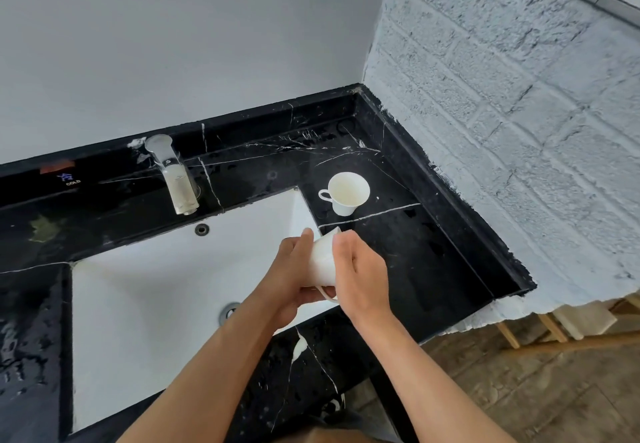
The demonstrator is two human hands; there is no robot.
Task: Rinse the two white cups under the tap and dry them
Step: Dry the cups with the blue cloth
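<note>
One white cup is held tilted between both hands over the right edge of the white sink, its handle pointing down towards me. My left hand wraps its left side and underside. My right hand lies against its right side. A second white cup stands upright on the black marble counter behind them, handle to the left, apart from both hands. The chrome tap stands at the back left of the sink; I see no water running from it.
The counter ends in a raised black rim against a white brick wall on the right. A drain sits in the sink floor, partly behind my left forearm. Wet patches mark the counter at left. Wooden furniture stands beyond the counter's right end.
</note>
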